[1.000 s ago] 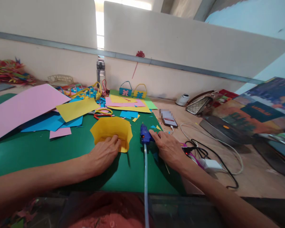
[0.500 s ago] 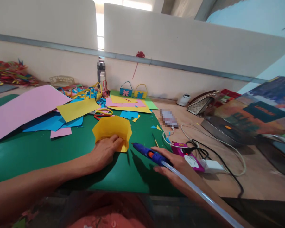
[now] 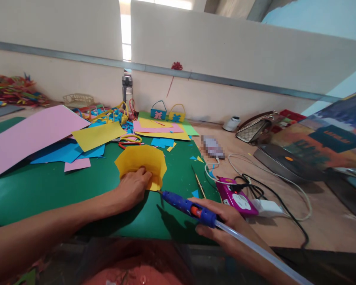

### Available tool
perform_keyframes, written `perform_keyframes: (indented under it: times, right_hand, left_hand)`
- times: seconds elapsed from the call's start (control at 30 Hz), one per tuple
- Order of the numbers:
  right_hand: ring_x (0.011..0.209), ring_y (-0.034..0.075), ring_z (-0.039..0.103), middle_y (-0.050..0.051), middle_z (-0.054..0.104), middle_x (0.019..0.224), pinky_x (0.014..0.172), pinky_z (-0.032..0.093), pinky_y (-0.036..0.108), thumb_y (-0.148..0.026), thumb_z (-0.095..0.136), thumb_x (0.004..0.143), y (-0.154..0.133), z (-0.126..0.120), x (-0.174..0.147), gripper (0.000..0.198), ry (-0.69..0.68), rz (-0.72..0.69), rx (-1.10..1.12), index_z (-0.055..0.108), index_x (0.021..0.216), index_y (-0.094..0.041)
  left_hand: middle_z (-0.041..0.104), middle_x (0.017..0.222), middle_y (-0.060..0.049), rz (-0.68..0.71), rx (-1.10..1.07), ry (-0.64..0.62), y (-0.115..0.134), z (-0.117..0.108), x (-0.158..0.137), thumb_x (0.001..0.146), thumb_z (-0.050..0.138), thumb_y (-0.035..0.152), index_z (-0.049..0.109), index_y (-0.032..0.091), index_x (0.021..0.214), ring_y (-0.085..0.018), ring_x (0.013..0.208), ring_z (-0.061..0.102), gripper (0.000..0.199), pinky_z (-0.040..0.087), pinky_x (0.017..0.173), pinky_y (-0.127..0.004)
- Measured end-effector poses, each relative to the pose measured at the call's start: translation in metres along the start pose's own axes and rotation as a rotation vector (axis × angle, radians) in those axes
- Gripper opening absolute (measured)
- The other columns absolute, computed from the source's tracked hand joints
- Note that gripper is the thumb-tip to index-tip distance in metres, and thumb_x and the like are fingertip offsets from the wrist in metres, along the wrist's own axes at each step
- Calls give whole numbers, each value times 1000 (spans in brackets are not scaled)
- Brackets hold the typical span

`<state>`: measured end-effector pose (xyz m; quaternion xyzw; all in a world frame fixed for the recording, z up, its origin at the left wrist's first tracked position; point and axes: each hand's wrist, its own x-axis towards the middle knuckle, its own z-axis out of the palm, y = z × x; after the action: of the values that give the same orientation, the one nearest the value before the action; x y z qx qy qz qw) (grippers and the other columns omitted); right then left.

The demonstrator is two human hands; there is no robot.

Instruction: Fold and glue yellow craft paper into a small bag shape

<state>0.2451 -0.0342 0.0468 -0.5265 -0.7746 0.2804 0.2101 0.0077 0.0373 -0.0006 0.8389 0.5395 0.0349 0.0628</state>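
Beyond the far left corner of the green surface [image 3: 86, 202], a heap of coloured strips [image 3: 16, 91] lay near the wall, while a large pink sheet [image 3: 32, 136] stretched over the surface's left part, above blue sheets [image 3: 57, 153]. A small pink piece [image 3: 77, 165] lay nearer the front edge, and a yellow sheet [image 3: 97, 136] rested on the blue ones. Scissors [image 3: 130, 139] with red and yellow handles lay behind the worker's left hand [image 3: 133, 186], its fingers bunched and bent, nearly closed, holding down the front of a folded yellow piece [image 3: 141, 156]. That piece stood near the middle of the surface, its back flaring upward. Close to the far edge, a blue mini bag [image 3: 158, 114] and a yellow mini bag [image 3: 177, 116] stood side by side, each bearing a bow. Nearer the front edge, a blue glue gun [image 3: 178, 201] pointed its nozzle at the yellow piece's front right corner; whether they touched could not be told. Behind it, a thin brush [image 3: 199, 181] lay by the right edge. The worker's right hand [image 3: 225, 215] was mostly closed around the gun, a clear glue stick [image 3: 249, 242] trailing from its rear. Past the right edge sat a magenta power strip [image 3: 235, 199], a white adapter [image 3: 268, 208] beside it
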Motion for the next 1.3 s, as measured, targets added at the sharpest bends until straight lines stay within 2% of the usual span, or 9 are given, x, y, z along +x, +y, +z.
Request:
perform_keyframes:
  times: [0.13, 0.3, 0.4, 0.53, 0.77, 0.97, 1.13, 1.3]
  right_hand:
    - [89, 21, 65, 2, 69, 101, 75, 51, 29, -26, 64, 67, -3, 0, 0, 38, -67, 27, 66, 65, 105, -26]
    - [77, 20, 64, 1, 70, 90, 64, 52, 28, -24, 57, 68, -7, 1, 0, 32, -26, 60, 91, 65, 99, -26]
    - [80, 22, 64, 2, 70, 92, 65, 53, 30, -26, 55, 69, -5, 2, 0, 33, 6, 70, 58, 65, 101, -26]
    - [79, 22, 64, 3, 70, 91, 64, 53, 31, -29, 57, 69, -6, 2, 1, 31, -23, 93, 113, 65, 99, -24]
    - [87, 23, 63, 3, 69, 97, 73, 52, 31, -30, 60, 68, -10, 0, 1, 32, -9, 157, 120, 65, 99, -23]
    - [74, 22, 64, 2, 69, 84, 66, 54, 32, -36, 59, 68, -13, -1, -3, 30, 26, 181, 62, 65, 95, -24]
    - [75, 24, 66, 5, 70, 85, 66, 57, 35, -45, 57, 71, -6, 2, -11, 36, 148, 94, -56, 64, 101, -25]
    - [85, 25, 67, 6, 69, 96, 71, 58, 37, -45, 53, 79, 3, 5, -15, 36, 270, -136, -278, 59, 109, -26]
  left_hand:
    - [54, 101, -12, -21, -15, 11, -2, 1, 4, 84, 36, 13, 53, 18, 105, -23, 79, 60, 28, 46, 66, -36]
    - [55, 99, -9, -20, -62, 22, -2, 0, 5, 86, 37, 19, 53, 19, 95, -21, 79, 60, 18, 44, 65, -32]
    - [56, 97, -8, -36, -94, 32, -2, 0, 5, 87, 37, 21, 52, 18, 92, -20, 81, 60, 16, 44, 67, -31]
    - [58, 91, -6, -35, -131, 39, -3, 0, 5, 86, 38, 20, 50, 19, 90, -20, 84, 59, 13, 43, 68, -29]
    - [58, 90, -6, -4, -143, 32, -6, 3, 5, 85, 40, 17, 52, 18, 89, -19, 78, 59, 12, 40, 62, -27]
    - [56, 92, -8, 12, -151, 26, -4, 0, 4, 85, 41, 19, 55, 17, 87, -20, 75, 59, 14, 41, 62, -29]
    - [58, 89, -7, 15, -174, 34, -3, -3, 2, 82, 45, 18, 56, 16, 82, -20, 75, 60, 12, 41, 60, -28]
    - [61, 89, -6, 10, -194, 85, -4, -4, 4, 80, 46, 14, 56, 17, 87, -21, 80, 60, 13, 42, 64, -29]
